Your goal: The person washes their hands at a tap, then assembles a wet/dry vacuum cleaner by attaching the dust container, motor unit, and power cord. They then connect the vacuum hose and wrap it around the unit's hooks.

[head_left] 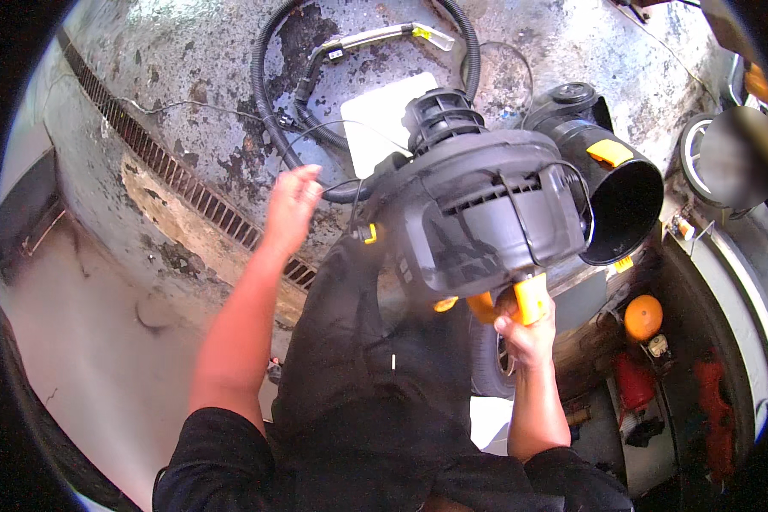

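Observation:
My right hand [527, 331] grips the orange handle [533, 299] of a black vacuum cleaner motor head [495, 218]. The head is tilted over my lap, its ribbed filter cage [444, 119] pointing away from me. A thin black cord runs across its housing. My left hand [293, 209] is raised to the left of the head, fingers loosely bent and slightly blurred, with nothing visible in them. Close beside it passes the black corrugated hose [264, 94]. Right of the head lies the black vacuum drum [602, 179] on its side, open mouth toward me, with a yellow latch [610, 153].
A white sheet [363, 128] lies on the worn floor beneath the filter cage. Within the hose loop is a grey wand [375, 36]. A drain grate [179, 175] crosses the left side. At right are a wheel [700, 158], an orange round object [643, 318] and red items [633, 380].

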Motion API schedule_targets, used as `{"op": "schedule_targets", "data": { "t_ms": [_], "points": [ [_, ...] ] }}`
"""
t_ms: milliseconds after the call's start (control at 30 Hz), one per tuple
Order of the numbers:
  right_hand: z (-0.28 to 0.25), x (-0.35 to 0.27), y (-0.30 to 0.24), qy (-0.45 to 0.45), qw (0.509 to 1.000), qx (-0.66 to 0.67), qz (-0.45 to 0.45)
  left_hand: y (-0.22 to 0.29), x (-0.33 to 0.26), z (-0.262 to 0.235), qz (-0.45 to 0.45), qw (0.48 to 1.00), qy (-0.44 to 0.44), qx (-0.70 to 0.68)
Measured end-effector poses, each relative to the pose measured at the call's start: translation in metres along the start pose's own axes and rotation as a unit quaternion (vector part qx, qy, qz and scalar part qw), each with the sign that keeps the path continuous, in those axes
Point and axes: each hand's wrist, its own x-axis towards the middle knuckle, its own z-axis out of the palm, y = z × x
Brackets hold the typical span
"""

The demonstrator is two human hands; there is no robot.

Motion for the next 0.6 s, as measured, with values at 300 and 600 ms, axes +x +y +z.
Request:
{"op": "schedule_targets", "data": {
  "t_ms": [300, 600],
  "points": [
    [-0.036, -0.112, -0.065, 0.029, 0.994, 0.098, -0.031, 0.135, -0.082, 0.047, 0.216, 0.936, -0.202, -0.192],
    [-0.078, -0.212, -0.139, 0.114, 0.99, 0.04, -0.079, 0.208, -0.075, 0.014, 0.405, 0.874, -0.241, 0.12]
  ]
}}
